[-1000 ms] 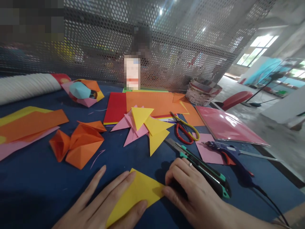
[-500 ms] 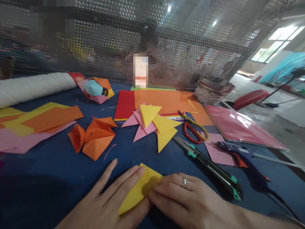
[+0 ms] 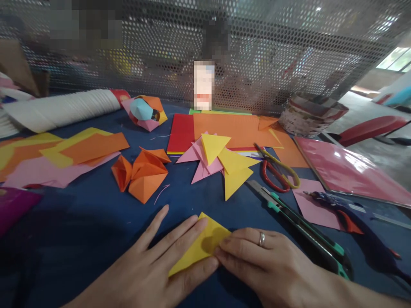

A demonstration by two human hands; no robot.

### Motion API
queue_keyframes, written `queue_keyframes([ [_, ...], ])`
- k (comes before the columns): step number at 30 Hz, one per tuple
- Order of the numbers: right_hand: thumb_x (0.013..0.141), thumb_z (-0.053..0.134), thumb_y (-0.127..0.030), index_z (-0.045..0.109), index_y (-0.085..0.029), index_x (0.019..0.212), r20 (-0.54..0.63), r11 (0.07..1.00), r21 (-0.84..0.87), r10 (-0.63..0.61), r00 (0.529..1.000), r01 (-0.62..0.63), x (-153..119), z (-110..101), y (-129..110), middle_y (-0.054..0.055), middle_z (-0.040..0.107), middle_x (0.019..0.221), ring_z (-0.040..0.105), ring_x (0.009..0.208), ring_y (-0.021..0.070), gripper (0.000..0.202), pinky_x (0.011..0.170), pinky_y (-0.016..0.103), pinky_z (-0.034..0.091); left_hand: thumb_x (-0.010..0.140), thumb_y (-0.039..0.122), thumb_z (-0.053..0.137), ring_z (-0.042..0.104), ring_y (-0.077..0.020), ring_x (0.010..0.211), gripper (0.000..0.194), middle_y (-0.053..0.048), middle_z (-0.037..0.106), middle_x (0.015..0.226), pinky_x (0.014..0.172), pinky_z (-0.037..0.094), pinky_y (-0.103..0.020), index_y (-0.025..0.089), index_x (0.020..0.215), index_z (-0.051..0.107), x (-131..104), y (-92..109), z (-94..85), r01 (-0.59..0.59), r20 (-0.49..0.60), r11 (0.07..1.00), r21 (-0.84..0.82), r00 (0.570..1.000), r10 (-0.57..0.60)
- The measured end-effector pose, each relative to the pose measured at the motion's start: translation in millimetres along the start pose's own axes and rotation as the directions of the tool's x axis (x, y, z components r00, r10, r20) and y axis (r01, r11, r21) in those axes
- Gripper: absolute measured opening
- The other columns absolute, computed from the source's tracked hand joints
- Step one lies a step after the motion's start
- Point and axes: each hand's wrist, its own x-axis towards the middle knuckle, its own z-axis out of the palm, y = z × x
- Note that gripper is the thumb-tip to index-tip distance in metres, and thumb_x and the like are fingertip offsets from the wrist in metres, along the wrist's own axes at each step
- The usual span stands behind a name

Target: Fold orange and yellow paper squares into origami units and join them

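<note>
At the near side of the blue table (image 3: 199,202), that yellow paper (image 3: 207,229) could slip askew if the left hand (image 3: 152,265), spread flat across it, eases while the right hand (image 3: 269,261), pinching its right corner, tugs.

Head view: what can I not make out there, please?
- Yellow paper, head view: edges partly hidden under the left hand and right hand.
- Purple item, head view: cut off by the left edge.
- Beyond the mesh panel, head view: shapes blurred, broken up by its holes.
</note>
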Motion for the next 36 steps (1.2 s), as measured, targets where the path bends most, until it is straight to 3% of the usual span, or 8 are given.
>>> queue_keyframes([
  [5,0.1,0.027,-0.013,0.063,-0.009,0.111,0.016,1.0,-0.009,0.005,1.0,-0.005,0.6,-4.0,-4.4,0.008,0.07,0.101,0.063,0.093,0.0164,0.038,0.082,0.024,0.053,0.096,0.018,0.033,0.033,-0.0319,0.137,0.047,-0.007,0.055,0.135,0.108,0.009,-0.066,0.029,0.141,0.037,-14.2,14.3,6.0,0.177,0.022,0.984,-0.036,0.984,-0.176],
  [10,0.1,0.026,-0.012,0.064,-0.009,0.109,0.001,0.999,-0.04,0.025,1.0,-0.025,1.4,-5.5,-6.5,0.008,0.07,0.102,0.063,0.093,0.0164,0.038,0.08,0.024,0.053,0.091,0.006,0.037,0.026,-0.0296,0.14,0.054,-0.005,0.05,0.139,0.11,0.013,-0.062,0.028,0.139,0.04,-27.2,20.8,9.5,0.191,-0.034,0.98,-0.064,0.981,-0.193],
  [17,0.101,0.026,-0.015,0.06,-0.011,0.118,-0.012,0.999,-0.045,0.021,1.0,-0.022,-3.0,-0.9,-4.4,0.007,0.069,0.106,0.062,0.096,0.0154,0.038,0.081,0.024,0.053,0.097,0.02,0.033,0.027,-0.0303,0.14,0.043,-0.009,0.042,0.144,0.111,0.012,-0.06,0.029,0.138,0.042,-44.0,23.0,4.1,0.216,-0.035,0.976,-0.039,0.975,-0.218],
  [21,0.101,0.025,-0.016,0.056,-0.012,0.124,0.002,0.999,-0.022,0.029,1.0,-0.029,-4.4,1.3,-3.7,0.006,0.068,0.11,0.061,0.098,0.0149,0.039,0.082,0.023,0.053,0.096,0.018,0.037,0.032,-0.0284,0.138,0.042,-0.007,0.034,0.15,0.112,0.018,-0.058,0.029,0.136,0.044,-50.7,25.0,-1.1,0.26,-0.068,0.964,-0.058,0.962,-0.264],
  [27,0.1,0.026,-0.015,0.056,-0.012,0.124,-0.01,1.0,-0.015,0.022,1.0,-0.022,-4.5,2.0,-3.0,0.006,0.069,0.108,0.062,0.097,0.0157,0.038,0.081,0.024,0.054,0.095,0.036,0.045,0.041,-0.0245,0.133,0.032,-0.001,0.047,0.142,0.112,0.028,-0.05,0.028,0.124,0.055,-58.3,29.0,-11.4,0.297,-0.077,0.953,-0.053,0.951,-0.3],
  [31,0.099,0.027,-0.014,0.056,-0.014,0.124,-0.013,1.0,-0.019,0.021,1.0,-0.021,-5.2,2.0,-3.4,0.005,0.069,0.109,0.063,0.096,0.016,0.039,0.081,0.025,0.054,0.095,0.031,0.047,0.042,-0.0226,0.132,0.028,0.001,0.051,0.139,0.114,0.026,-0.048,0.03,0.121,0.058,-62.3,32.3,-14.1,0.36,-0.068,0.931,-0.067,0.929,-0.364],
  [36,0.096,0.031,-0.01,0.054,-0.013,0.127,0.001,1.0,-0.006,0.024,1.0,-0.024,-9.2,5.0,-3.5,0.007,0.067,0.109,0.062,0.098,0.0171,0.039,0.082,0.026,0.054,0.097,0.043,0.038,0.041,-0.0248,0.133,0.032,0.001,0.047,0.143,0.114,0.021,-0.051,0.031,0.117,0.06,-61.7,23.0,-20.8,0.354,-0.087,0.919,-0.176,0.924,-0.373],
])
